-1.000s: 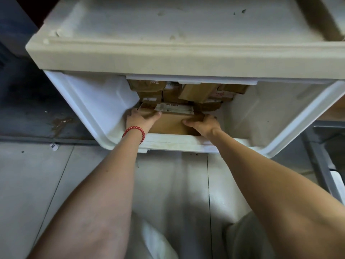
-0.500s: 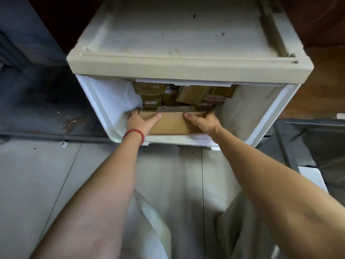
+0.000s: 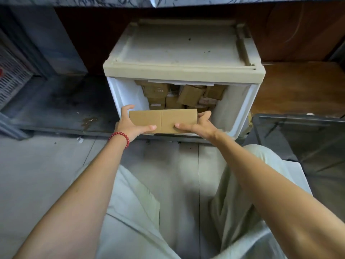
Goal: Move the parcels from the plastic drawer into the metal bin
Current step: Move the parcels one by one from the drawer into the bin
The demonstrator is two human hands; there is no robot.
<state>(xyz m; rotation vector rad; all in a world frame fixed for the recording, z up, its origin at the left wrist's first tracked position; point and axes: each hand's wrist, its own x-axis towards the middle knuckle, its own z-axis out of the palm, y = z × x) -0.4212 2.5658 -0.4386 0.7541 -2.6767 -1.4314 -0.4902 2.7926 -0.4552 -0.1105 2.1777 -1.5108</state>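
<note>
Where the held parcel (image 3: 163,120) is: lifted at the open front of the plastic drawer (image 3: 123,94), long side level, between both hands.
Left hand (image 3: 128,124): grips the parcel's left end, thumb on the near face, fingers curled round the far edge; red bead bracelet (image 3: 121,137) on the wrist.
Right hand (image 3: 200,124): grips the right end the same way, thumb forward.
Other parcels (image 3: 190,94): piled at the back of the drawer.
Metal bin (image 3: 298,117): on the floor (image 3: 37,165), just right of the drawer.
</note>
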